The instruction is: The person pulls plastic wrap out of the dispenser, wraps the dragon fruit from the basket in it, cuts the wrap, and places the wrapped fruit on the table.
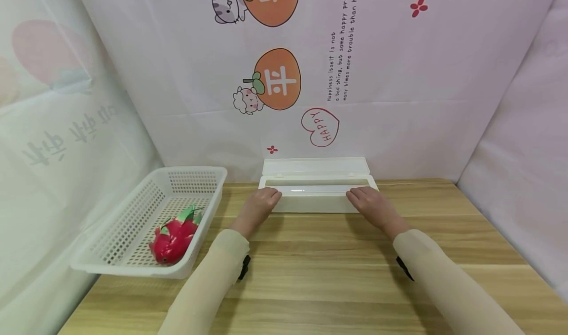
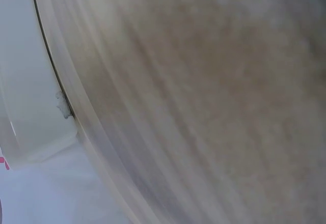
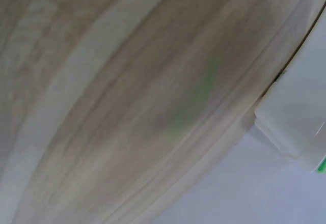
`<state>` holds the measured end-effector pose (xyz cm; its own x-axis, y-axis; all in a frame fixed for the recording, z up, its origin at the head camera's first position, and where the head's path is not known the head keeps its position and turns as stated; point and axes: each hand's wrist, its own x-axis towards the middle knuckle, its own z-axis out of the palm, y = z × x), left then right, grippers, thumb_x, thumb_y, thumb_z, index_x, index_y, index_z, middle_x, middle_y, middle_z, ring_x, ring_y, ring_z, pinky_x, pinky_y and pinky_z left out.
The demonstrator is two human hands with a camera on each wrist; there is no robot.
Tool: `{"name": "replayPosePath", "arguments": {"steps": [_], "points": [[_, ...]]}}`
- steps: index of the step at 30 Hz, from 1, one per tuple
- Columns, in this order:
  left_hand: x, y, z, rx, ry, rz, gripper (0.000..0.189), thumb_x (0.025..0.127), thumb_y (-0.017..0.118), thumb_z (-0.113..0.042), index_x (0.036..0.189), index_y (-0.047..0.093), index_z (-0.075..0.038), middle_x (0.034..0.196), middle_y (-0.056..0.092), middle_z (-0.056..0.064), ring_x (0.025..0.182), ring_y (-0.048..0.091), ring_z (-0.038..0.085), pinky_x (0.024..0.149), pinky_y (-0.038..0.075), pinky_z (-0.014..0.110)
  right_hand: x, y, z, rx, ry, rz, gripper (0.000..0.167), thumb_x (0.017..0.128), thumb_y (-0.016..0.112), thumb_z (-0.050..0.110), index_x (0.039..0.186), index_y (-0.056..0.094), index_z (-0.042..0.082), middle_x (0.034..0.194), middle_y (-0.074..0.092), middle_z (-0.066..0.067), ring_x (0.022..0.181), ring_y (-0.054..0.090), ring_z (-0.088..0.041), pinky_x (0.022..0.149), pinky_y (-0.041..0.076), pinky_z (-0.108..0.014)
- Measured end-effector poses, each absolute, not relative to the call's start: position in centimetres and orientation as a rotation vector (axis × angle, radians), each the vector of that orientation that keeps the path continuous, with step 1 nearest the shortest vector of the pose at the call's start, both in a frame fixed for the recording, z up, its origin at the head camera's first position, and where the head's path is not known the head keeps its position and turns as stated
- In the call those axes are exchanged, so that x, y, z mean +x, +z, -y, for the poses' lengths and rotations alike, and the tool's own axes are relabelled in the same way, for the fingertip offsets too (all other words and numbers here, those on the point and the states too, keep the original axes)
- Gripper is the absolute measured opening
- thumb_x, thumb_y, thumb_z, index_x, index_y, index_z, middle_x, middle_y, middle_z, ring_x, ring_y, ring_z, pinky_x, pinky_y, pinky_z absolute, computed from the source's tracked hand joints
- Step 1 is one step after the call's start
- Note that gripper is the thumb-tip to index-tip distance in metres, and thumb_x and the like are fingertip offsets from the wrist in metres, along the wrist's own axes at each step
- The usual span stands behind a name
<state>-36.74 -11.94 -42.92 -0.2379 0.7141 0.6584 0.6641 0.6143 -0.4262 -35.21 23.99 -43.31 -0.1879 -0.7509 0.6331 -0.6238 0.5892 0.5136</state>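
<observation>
A long white box (image 1: pixel 316 205) stands at the back of the table, its hinged lid (image 1: pixel 316 166) raised against the wall. A shiny, pale strip shows inside it. My left hand (image 1: pixel 261 206) grips the left end of the front rim with curled fingers. At the right end, my right hand (image 1: pixel 372 206) holds the same rim in a similar way. The thumbs are hard to make out. In the left wrist view one end of the box (image 2: pixel 35 76) appears, and the right wrist view shows the other end (image 3: pixel 300 96); neither view shows the hands.
To the left stands a white perforated basket (image 1: pixel 153 177) with a red dragon fruit (image 1: pixel 173 241) with green tips inside. The wooden table (image 1: pixel 319 276) stretches in front of the box. White printed cloth walls (image 1: pixel 390 79) enclose the back and sides.
</observation>
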Motion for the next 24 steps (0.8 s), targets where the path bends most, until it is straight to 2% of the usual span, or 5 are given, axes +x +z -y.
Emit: {"name": "replayPosePath", "arguments": {"steps": [5, 8, 14, 19, 24], "points": [[-36.66, -42.80, 11.97, -1.102, 0.078, 1.941, 0.011, 0.081, 0.069, 0.009, 0.087, 0.066, 0.000, 0.085, 0.068, 0.009, 0.078, 0.067, 0.021, 0.069, 0.056, 0.030, -35.05, -43.16, -24.13, 1.113, -0.173, 1.904, 0.021, 0.079, 0.055, -0.011, 0.099, 0.060, -0.009, 0.090, 0.064, -0.018, 0.078, 0.065, -0.030, 0.070, 0.057, -0.039], [-36.47, -42.61, 12.01, -1.106, 0.076, 1.929, 0.013, 0.079, 0.072, 0.009, 0.087, 0.066, 0.000, 0.085, 0.068, 0.008, 0.077, 0.067, 0.021, 0.069, 0.056, 0.029, -34.90, -43.07, -24.20, 1.119, -0.177, 1.899, 0.019, 0.090, 0.044, -0.010, 0.100, 0.060, -0.009, 0.091, 0.064, -0.018, 0.078, 0.065, -0.030, 0.070, 0.057, -0.039], [-36.46, -42.43, 12.12, -1.116, 0.107, 1.893, 0.012, 0.079, 0.073, 0.007, 0.087, 0.067, 0.001, 0.085, 0.068, 0.009, 0.077, 0.067, 0.021, 0.069, 0.057, 0.029, -34.67, -42.76, -24.15, 1.121, -0.206, 1.860, 0.052, 0.105, 0.009, -0.001, 0.099, 0.060, -0.009, 0.090, 0.064, -0.018, 0.076, 0.065, -0.030, 0.068, 0.057, -0.037], [-36.50, -42.25, 12.22, -1.125, 0.114, 1.833, 0.008, 0.081, 0.069, 0.007, 0.086, 0.067, 0.001, 0.083, 0.068, 0.010, 0.073, 0.067, 0.021, 0.067, 0.057, 0.031, -34.51, -42.50, -24.23, 1.134, -0.223, 1.842, 0.048, 0.104, 0.013, -0.004, 0.100, 0.060, -0.010, 0.091, 0.064, -0.019, 0.077, 0.064, -0.030, 0.068, 0.057, -0.037], [-36.54, -42.11, 12.24, -1.118, 0.132, 1.783, 0.007, 0.079, 0.071, 0.005, 0.082, 0.068, 0.000, 0.079, 0.067, 0.008, 0.069, 0.066, 0.020, 0.066, 0.056, 0.031, -34.41, -42.38, -24.50, 1.151, -0.226, 1.842, 0.026, 0.096, 0.035, -0.011, 0.102, 0.061, -0.010, 0.093, 0.065, -0.020, 0.079, 0.065, -0.031, 0.070, 0.057, -0.038]]}}
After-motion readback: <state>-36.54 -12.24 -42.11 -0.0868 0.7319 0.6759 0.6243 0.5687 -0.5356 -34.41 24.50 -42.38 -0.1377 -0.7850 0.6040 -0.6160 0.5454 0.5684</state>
